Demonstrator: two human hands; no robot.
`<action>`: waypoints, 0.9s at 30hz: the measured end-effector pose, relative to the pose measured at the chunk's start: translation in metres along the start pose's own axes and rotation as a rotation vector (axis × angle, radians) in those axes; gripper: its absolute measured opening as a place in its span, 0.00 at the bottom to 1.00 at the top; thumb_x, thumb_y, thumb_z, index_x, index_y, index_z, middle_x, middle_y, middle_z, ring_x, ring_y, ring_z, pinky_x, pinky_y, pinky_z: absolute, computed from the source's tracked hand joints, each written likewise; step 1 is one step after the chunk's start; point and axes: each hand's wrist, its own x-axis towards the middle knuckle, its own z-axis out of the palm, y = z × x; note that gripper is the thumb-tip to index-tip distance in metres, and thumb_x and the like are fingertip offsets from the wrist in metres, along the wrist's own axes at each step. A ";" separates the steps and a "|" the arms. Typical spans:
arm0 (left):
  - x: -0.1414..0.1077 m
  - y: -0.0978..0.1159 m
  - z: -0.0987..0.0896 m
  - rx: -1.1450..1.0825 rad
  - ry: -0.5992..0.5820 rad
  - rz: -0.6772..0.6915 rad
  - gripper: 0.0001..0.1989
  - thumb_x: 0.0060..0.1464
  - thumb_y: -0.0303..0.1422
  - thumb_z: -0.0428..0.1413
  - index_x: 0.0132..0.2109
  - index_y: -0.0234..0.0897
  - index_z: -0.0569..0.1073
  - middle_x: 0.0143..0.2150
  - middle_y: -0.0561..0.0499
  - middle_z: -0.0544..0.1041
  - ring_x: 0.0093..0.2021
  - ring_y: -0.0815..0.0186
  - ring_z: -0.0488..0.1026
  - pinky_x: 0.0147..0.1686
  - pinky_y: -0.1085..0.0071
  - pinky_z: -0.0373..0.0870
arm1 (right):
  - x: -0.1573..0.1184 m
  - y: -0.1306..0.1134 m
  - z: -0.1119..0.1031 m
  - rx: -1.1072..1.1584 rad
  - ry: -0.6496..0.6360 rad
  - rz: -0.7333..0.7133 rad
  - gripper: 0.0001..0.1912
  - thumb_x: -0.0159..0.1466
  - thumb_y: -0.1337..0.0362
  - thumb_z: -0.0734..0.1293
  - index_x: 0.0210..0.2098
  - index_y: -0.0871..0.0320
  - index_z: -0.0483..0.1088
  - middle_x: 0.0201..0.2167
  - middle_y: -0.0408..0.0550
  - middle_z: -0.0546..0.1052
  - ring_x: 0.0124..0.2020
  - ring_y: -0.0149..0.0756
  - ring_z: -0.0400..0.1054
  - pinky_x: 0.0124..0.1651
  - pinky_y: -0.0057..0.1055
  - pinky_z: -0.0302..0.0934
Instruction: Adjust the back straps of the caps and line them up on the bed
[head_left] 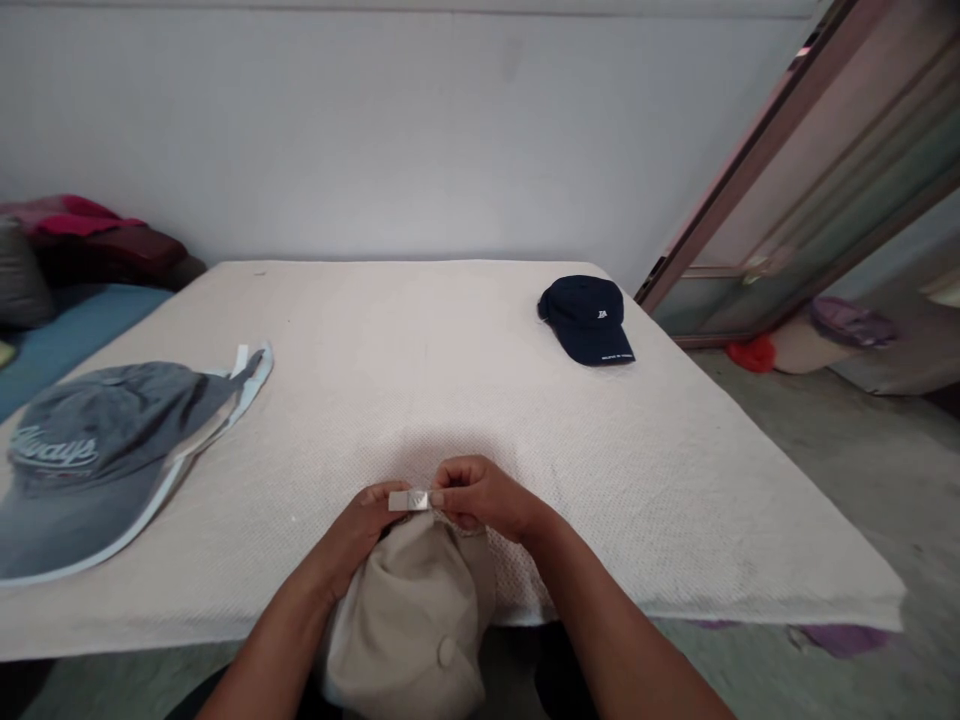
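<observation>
A beige cap [412, 620] hangs at the table's front edge, its strap and metal buckle [418, 500] uppermost. My left hand [367, 520] is closed on the strap at the buckle's left side. From the right, my right hand [480, 492] pinches the strap beside the buckle. The two hands are close together, with the buckle between them. A gray cap [112, 440] with white lettering lies on the left of the table. Toward the back right rests a navy cap [586, 318] with small white marks.
A pale textured cloth covers the table [420, 350], which meets a white wall [375, 130]. Bedding and a dark red bundle [105, 255] are at the left. Beyond the right edge are a sliding door frame [742, 160] and a red item [754, 353] on the floor.
</observation>
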 end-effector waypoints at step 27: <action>0.003 -0.009 -0.010 -0.239 -0.049 -0.044 0.08 0.47 0.30 0.60 0.37 0.34 0.78 0.32 0.46 0.80 0.29 0.66 0.73 0.32 0.72 0.67 | 0.001 0.000 0.001 0.241 -0.072 0.003 0.12 0.56 0.60 0.69 0.27 0.61 0.64 0.20 0.38 0.65 0.17 0.21 0.54 0.20 0.23 0.45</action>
